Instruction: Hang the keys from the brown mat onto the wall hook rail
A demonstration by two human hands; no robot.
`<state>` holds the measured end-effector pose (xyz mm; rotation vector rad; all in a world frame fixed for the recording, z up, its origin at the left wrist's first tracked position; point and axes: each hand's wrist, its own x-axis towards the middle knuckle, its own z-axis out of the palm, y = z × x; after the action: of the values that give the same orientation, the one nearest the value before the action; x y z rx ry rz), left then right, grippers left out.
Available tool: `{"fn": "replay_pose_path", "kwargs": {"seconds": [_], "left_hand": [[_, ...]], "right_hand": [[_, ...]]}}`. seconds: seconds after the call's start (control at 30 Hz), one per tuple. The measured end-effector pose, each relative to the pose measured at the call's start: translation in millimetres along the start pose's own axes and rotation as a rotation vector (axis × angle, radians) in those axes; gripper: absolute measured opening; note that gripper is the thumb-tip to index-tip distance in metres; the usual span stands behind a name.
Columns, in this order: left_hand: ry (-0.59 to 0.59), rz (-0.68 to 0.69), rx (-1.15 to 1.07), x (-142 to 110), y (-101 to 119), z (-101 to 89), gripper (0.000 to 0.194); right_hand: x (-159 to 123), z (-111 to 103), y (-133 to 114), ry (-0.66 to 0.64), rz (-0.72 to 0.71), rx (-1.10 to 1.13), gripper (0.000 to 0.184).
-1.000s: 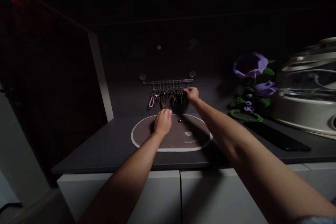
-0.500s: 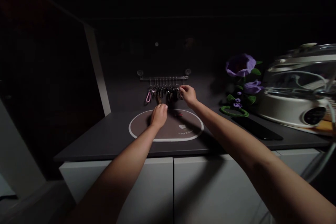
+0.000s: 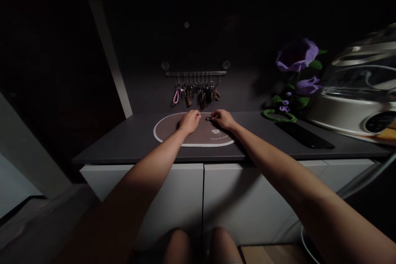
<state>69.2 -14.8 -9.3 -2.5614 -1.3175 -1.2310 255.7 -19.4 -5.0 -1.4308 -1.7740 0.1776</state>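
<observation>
Logging from my remote screen, head cam, dim scene. Left hand [image 3: 189, 121] is resting on the top edge area of an oval placemat [image 3: 163, 130], brown with a white border and a small white printed logo [image 3: 215, 134]. Its fingers [image 3: 195, 114] are curled under and pressed together, pinching nothing I can see, though the tips are partly hidden. Right hand [image 3: 223, 119] is just beside it on the right, low over the mat's top edge. Thumb and forefinger [image 3: 215, 115] look pinched on a small metal key [image 3: 209, 118], which sits at the fingertips right above the mat; it's tiny, so I can't make out its detail. The other fingers are loosely bunched.

Behind the hands, a clear bar rack [image 3: 195, 73] with suction cups is stuck to the dark wall, with bunches of keys [image 3: 194, 93] hanging in a row and a pink loop strap [image 3: 176, 97] at the left end. Mat sits on a dark grey countertop [image 3: 123, 144] over white cabinet doors [image 3: 173, 194]. To the right: purple artificial flowers [image 3: 297, 55], a green ring [image 3: 279, 116], a flat black slab [image 3: 305, 135], and a white cooker with a glass lid [image 3: 355, 90]. My knees [image 3: 178, 247] show at the bottom.
</observation>
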Motion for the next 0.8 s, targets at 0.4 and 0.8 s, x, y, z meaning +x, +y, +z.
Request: {"fn": "replay_pose_path", "kwargs": {"seconds": [0.4,0.8], "left_hand": [[-0.073,0.004,0.006,2,-6,6.1,0.014],[-0.088,0.024,-0.049,3,-8,6.2,0.014]], "right_hand": [[7,12,0,-0.217,-0.173,-0.141,0.029],[4,-1,-13,-0.185,-0.125,-0.257,0.018]]}}
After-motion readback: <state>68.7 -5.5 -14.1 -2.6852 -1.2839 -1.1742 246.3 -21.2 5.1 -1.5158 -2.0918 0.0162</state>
